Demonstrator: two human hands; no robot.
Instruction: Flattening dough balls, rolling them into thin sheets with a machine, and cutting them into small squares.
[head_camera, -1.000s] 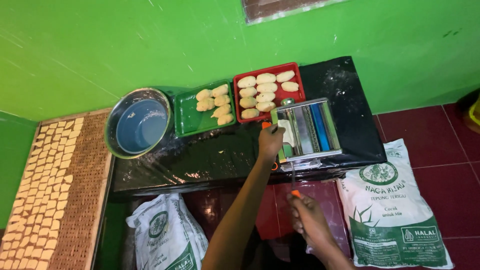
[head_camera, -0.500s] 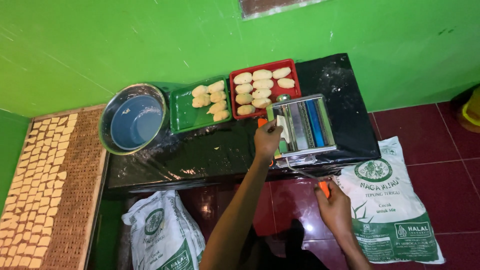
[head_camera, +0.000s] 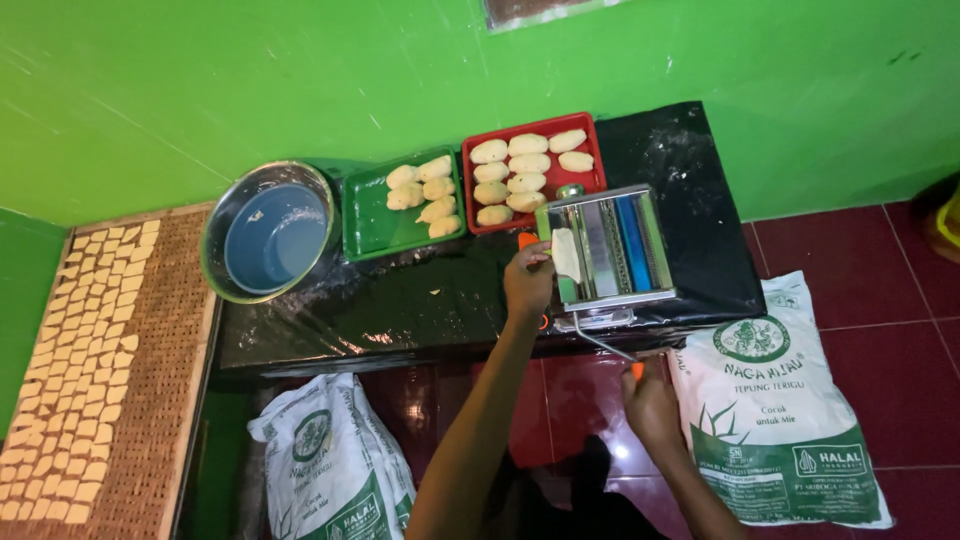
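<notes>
Bright green walls rise behind a low black table (head_camera: 420, 310) that stands on a dark red tiled floor (head_camera: 880, 290). Near the table's front edge sits a metal pasta roller (head_camera: 615, 250), and the person's left hand (head_camera: 527, 283) rests at its left end, fingers curled around a pale strip of dough (head_camera: 566, 255) that stands in the roller's top slot. Just beyond that hand lies a red tray (head_camera: 478, 215) of pale dough lumps, and to the hand's left a green tray (head_camera: 372, 225) holds a few more of them. Farther left again, well apart from the hand, a round steel bowl (head_camera: 268, 240) with a bluish inside sits at the table's corner.

Below the table's edge, the right hand (head_camera: 650, 405) is clenched around the orange grip of the roller's crank handle (head_camera: 606, 343), whose thin metal arm runs up from the hand to the roller's near side. Only a tip of the orange grip shows above the fist.

Right of that hand a white flour sack (head_camera: 785, 420) with green print lies flat on the floor, just beside the wrist. Left of the person's forearms, a second flour sack (head_camera: 330, 460) leans under the table. Far off to the left, a brown woven mat (head_camera: 150, 400) carries rows of small pale dough squares (head_camera: 60, 340).
</notes>
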